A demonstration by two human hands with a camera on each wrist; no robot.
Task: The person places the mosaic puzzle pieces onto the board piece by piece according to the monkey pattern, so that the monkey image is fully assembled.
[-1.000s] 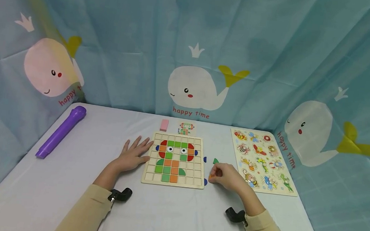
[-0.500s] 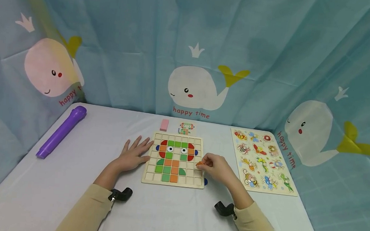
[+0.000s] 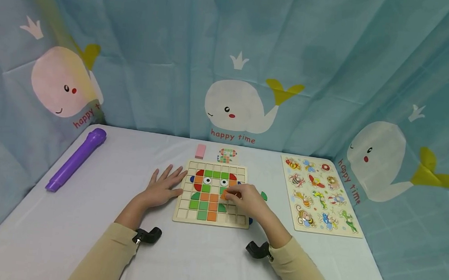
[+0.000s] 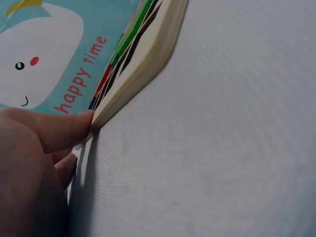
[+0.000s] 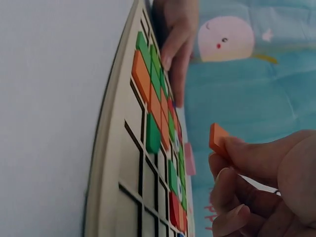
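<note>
A wooden grid board (image 3: 234,222) holds red, green, orange and blue tiles, with two eye tiles among them. My right hand (image 3: 249,200) pinches a small orange tile (image 5: 217,138) between thumb and finger, over the right part of the pattern. The right wrist view shows this tile raised off the board, beside a rounded green tile (image 5: 153,134) set in a cell. Spread fingers of my left hand (image 3: 160,191) lie at the board's left edge, and its thumb (image 4: 69,129) touches the rim. A picture card (image 3: 227,156) with a similar coloured figure lies behind the board.
Right of the board lie a loose green tile (image 3: 264,196) and a blue tile (image 3: 250,221), partly hidden by the right arm. An insect puzzle board (image 3: 298,209) is farther right. A pink block (image 3: 200,151) stands at the back, and a purple microphone-shaped stick (image 3: 76,159) lies far left.
My right hand has picked up the orange tile from the table right of the board and carried it left over the grid. The left hand has stayed in place.
</note>
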